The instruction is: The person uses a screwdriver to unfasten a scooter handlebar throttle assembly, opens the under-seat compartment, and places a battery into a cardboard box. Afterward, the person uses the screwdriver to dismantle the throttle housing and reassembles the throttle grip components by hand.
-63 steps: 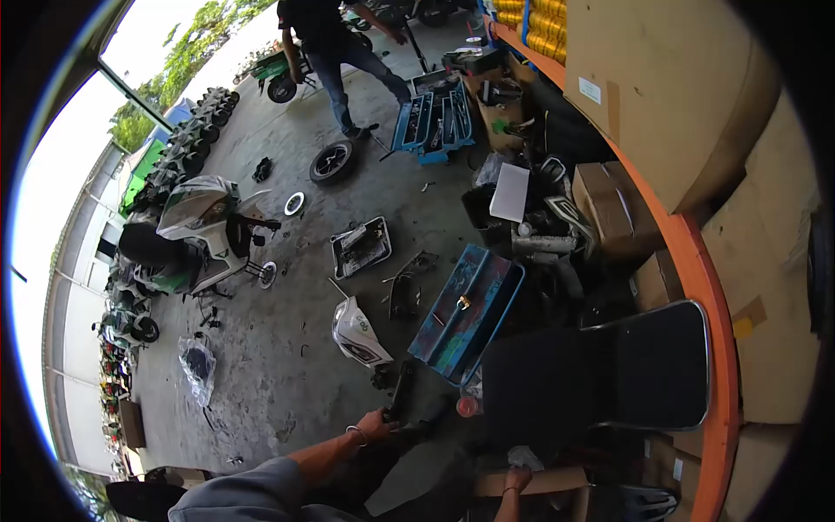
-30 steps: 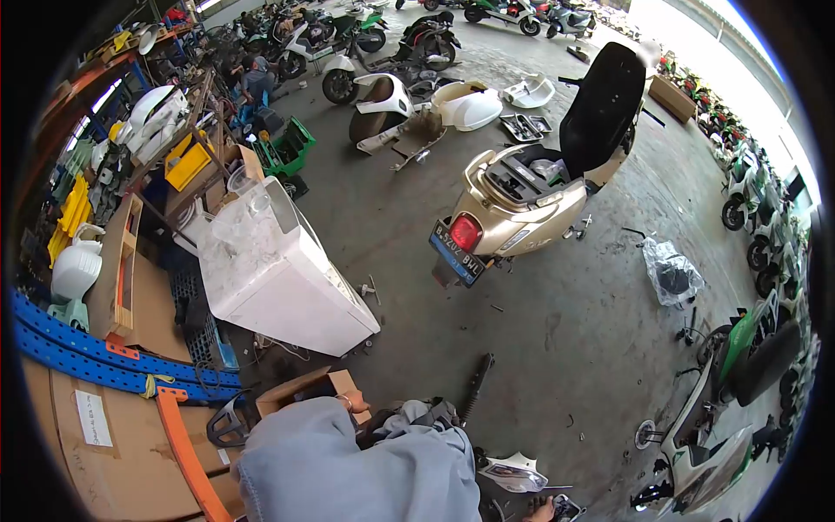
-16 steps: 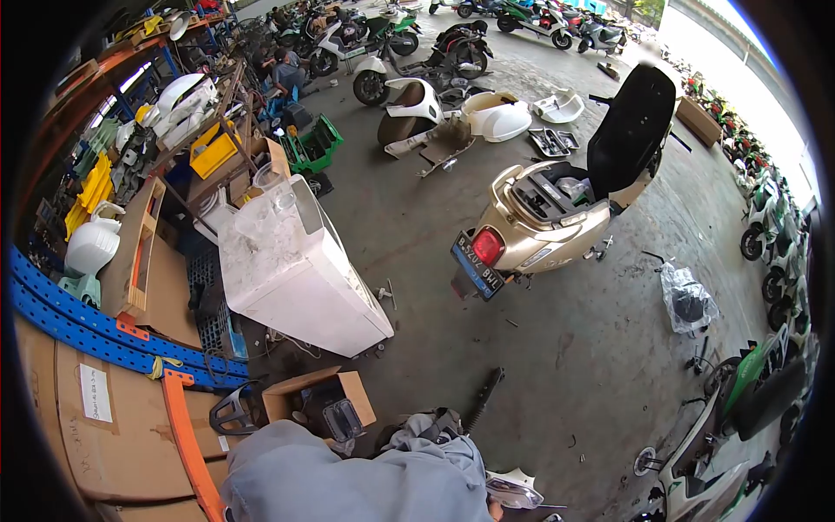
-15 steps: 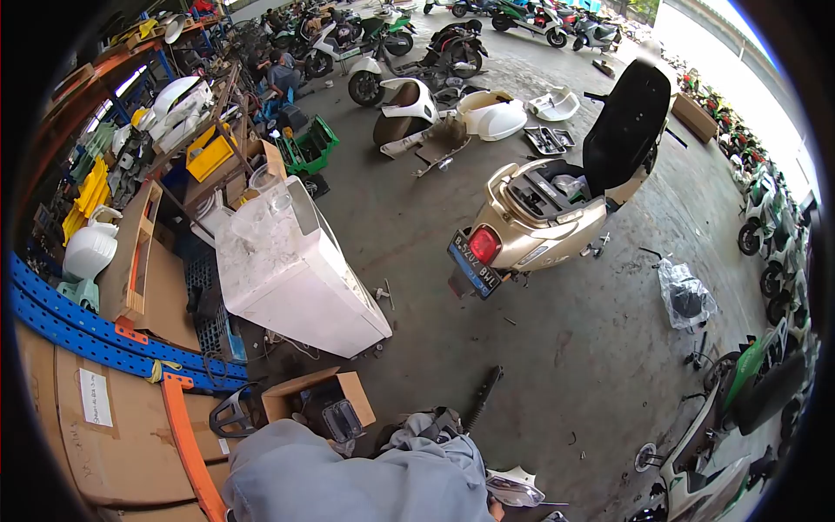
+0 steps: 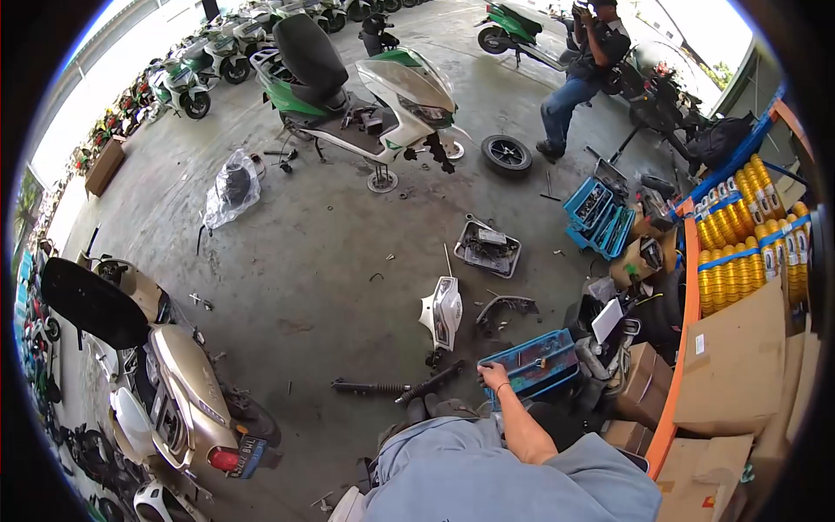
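Note:
My right hand [image 5: 494, 376] reaches forward at the left edge of a blue tray [image 5: 564, 376] on the floor. Its fingers look curled, but whatever they may grip is too small to make out. A small tool [image 5: 537, 362] lies in the tray. Just left of this hand is a black shock absorber [image 5: 430, 383], with a second shock absorber [image 5: 370, 386] beyond it. A white scooter headlight panel [image 5: 444, 313] rests ahead of the hand, near a curved black part [image 5: 507, 304]. My left hand is out of sight.
Ahead stand a green and white scooter [image 5: 383, 113], a loose wheel [image 5: 506, 155] and a person [image 5: 584, 78]. A metal tray of parts [image 5: 488, 248] and a blue toolbox [image 5: 600, 217] sit on the floor. An orange rack post [image 5: 687, 348] and cardboard boxes [image 5: 731, 357] flank my right; a gold scooter [image 5: 187, 383], my left.
My view has swung to the right, so the gold scooter now appears at the left. My right hand, barely visible at the bottom edge before, now extends to the blue tray.

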`<state>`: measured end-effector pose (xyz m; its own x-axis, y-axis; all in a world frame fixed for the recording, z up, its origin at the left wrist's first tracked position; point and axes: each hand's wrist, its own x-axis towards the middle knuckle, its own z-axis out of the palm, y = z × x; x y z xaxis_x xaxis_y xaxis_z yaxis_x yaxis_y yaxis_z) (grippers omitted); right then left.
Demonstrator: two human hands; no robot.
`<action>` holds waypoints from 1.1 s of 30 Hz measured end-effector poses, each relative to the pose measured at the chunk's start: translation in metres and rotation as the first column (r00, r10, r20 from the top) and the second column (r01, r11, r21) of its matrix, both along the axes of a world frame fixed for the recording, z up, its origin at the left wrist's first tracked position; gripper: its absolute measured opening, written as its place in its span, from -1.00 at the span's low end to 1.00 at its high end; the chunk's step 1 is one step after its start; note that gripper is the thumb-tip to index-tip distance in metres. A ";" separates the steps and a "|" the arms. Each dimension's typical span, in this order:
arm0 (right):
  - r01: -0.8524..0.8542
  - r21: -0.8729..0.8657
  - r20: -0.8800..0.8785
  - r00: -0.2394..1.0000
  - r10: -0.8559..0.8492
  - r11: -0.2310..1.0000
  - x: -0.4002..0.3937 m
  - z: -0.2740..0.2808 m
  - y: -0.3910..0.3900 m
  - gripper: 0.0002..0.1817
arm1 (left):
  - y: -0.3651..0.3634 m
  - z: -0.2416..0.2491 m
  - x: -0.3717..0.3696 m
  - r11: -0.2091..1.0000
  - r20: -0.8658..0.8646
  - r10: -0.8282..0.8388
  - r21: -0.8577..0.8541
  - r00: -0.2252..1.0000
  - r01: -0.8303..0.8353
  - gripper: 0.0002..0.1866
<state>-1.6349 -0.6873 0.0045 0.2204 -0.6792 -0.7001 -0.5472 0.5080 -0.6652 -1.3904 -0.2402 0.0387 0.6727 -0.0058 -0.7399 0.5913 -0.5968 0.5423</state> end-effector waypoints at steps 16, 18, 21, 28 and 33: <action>0.126 0.126 -0.415 0.908 -0.063 0.984 -0.307 -0.176 0.147 -0.67 | 0.039 0.020 -0.065 0.967 -0.024 -0.213 0.142 0.977 0.214 -0.48; -0.041 0.087 -0.411 0.909 0.074 0.995 -0.287 -0.160 0.122 -0.65 | 0.080 0.026 -0.113 0.958 -0.085 -0.182 0.208 0.980 0.196 -0.48; 0.000 0.126 -0.215 0.976 0.027 0.992 -0.221 -0.117 0.072 -0.69 | 0.111 0.028 -0.178 0.956 -0.168 -0.114 0.249 0.979 0.154 -0.48; -0.059 0.356 -0.010 0.998 0.067 0.933 -0.039 -0.092 -0.044 -0.74 | 0.102 0.000 -0.211 0.982 0.230 0.168 0.042 0.959 -0.182 -0.50; -0.282 0.203 0.183 0.952 0.246 0.938 0.154 -0.032 -0.053 -0.70 | 0.104 -0.045 -0.202 0.870 0.219 0.406 0.206 0.887 -0.449 -0.37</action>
<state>-1.4814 -0.7398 -0.0277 0.4859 -0.4112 -0.7713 -0.5833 0.5046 -0.6365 -1.5925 -0.1363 -0.0059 0.6786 0.4760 -0.5593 0.7344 -0.4313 0.5240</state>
